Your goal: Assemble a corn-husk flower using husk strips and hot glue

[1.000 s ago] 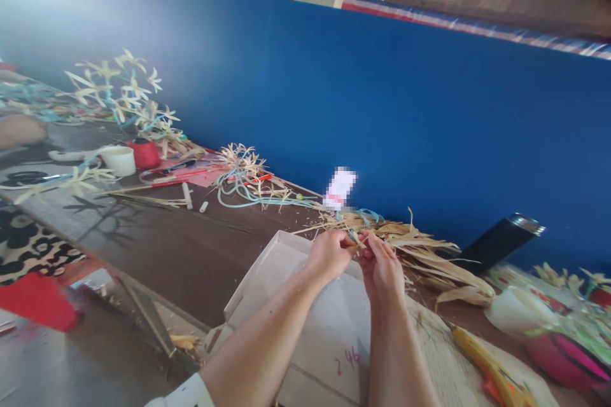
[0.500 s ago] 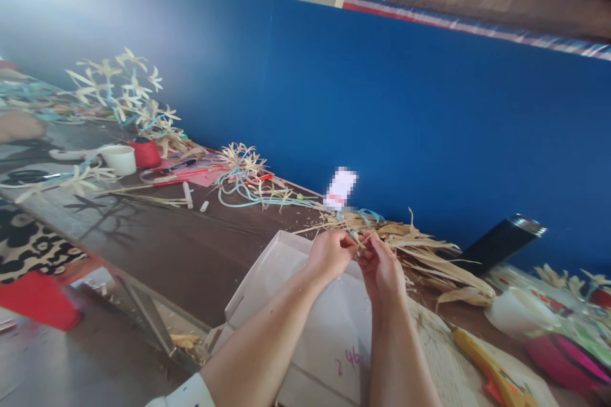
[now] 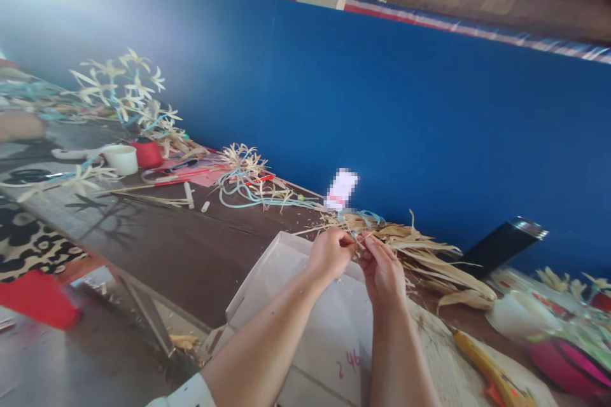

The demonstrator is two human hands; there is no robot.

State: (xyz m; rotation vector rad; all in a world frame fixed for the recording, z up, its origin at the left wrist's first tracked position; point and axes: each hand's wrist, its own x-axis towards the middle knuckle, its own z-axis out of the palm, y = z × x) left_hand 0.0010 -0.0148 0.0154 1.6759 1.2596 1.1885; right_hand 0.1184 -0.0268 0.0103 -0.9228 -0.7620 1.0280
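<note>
Above the white cardboard box (image 3: 260, 286), my left hand (image 3: 333, 255) and my right hand (image 3: 382, 270) come together, fingertips almost touching. Both are closed in a pinch on a small pale husk piece (image 3: 359, 244), with a bit of light blue close by. My fingers cover most of it, so its exact shape is hidden. Just beyond and to the right of my hands lies a heap of dried husks (image 3: 429, 261), straw-coloured and in long strips.
A black flask (image 3: 499, 247) leans at the right, near a white cup (image 3: 520, 315), a yellow glue gun (image 3: 489, 362) and a pink pouch (image 3: 568, 359). Husk flowers (image 3: 119, 86) on blue stems, a red thread spool (image 3: 147, 154) and scissors (image 3: 31, 175) lie left. A blue partition (image 3: 382, 108) stands behind.
My hands stay pinched together at nearly the same spot, with only slight finger movement. The whole view has shifted very slightly.
</note>
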